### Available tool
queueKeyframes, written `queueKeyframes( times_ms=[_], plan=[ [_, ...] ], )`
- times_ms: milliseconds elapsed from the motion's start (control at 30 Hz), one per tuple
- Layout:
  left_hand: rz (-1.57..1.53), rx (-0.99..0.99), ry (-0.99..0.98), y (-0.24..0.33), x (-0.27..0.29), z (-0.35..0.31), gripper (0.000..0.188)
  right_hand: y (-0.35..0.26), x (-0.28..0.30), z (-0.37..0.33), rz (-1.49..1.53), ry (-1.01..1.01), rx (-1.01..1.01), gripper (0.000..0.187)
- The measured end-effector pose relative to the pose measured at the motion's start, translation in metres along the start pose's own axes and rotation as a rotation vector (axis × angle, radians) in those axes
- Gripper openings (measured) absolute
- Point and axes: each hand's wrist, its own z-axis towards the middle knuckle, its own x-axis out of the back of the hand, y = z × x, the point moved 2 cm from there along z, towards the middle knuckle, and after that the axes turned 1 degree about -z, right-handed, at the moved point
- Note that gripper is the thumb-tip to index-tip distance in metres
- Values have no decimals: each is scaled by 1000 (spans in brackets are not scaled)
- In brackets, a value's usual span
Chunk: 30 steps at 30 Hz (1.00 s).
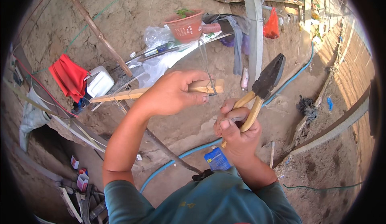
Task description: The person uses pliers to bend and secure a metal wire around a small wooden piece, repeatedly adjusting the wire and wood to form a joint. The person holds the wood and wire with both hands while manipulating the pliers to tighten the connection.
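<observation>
My left hand [173, 91] is closed around a wooden stick [128, 94] close to its right end, thumb below and fingers over the top. Dark wire [212, 86] wraps that end, and a long wire loop [204, 53] rises from it. The stick's far end reaches left past my wrist. To the right and slightly nearer, my right hand [241, 131] grips a pair of pliers [267, 79] by the yellowish handles. Their black jaws point up and away from the stick and look closed. A thin wire seems to show by my right fingers, but its extent is unclear.
Beyond my hands a plank shelf holds a potted plant [186, 25] and plastic bags. A red cloth [69, 77] and white tub [100, 82] sit left. A grey post [253, 31] stands ahead. A blue hose [173, 161] and blue packet [217, 159] lie below.
</observation>
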Motion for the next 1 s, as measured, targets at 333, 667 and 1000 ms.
queueKeyframes(
  times_ms=[333, 667, 1000],
  plan=[
    [131, 56, -15, 21, -9, 6, 44, -98, -51, 92, -998, -191, 857, 18],
    [168, 75, -60, 45, -5, 0, 42, -150, -107, 199, -1710, -683, 215, 26],
    [1, 105, -66, 14, 9, -13, 37, -26, 101, 147, -789, -130, -414, 18]
  ],
)
